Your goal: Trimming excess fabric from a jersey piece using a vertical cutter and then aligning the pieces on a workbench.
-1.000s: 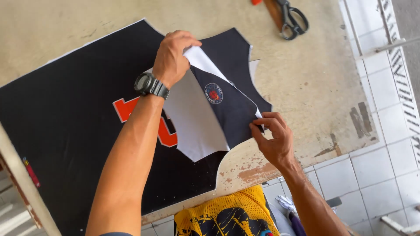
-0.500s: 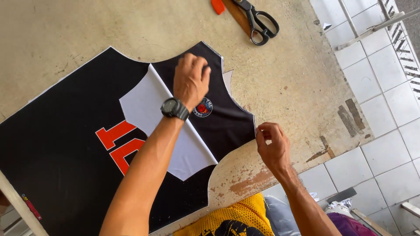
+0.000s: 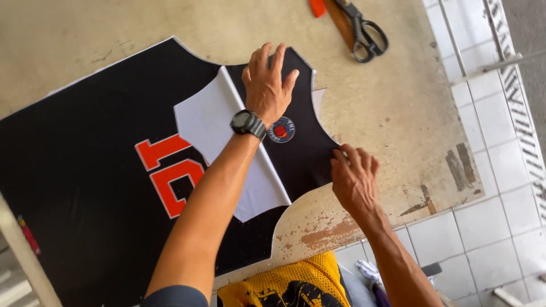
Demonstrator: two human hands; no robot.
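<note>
Big worn desk (image 3: 170,23) with a black jersey panel (image 3: 74,187) spread across it. The folded black piece (image 3: 301,153) with a round badge (image 3: 281,129) sits near the desk's front edge. Left hand (image 3: 267,85) open, pressing flat; right hand (image 3: 354,179) pinching its edge. Smooth outward from the fold, I'd say, so the edges stay lined up. Scissors (image 3: 364,31) at the far edge.

Black scissors (image 3: 364,31), orange tool (image 3: 318,7), yellow garment (image 3: 290,284)

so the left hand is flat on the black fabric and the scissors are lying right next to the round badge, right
Not quite. The left hand is flat on the black fabric, but the scissors lie far from the round badge, up at the table's top edge. The head view shows this.
</note>
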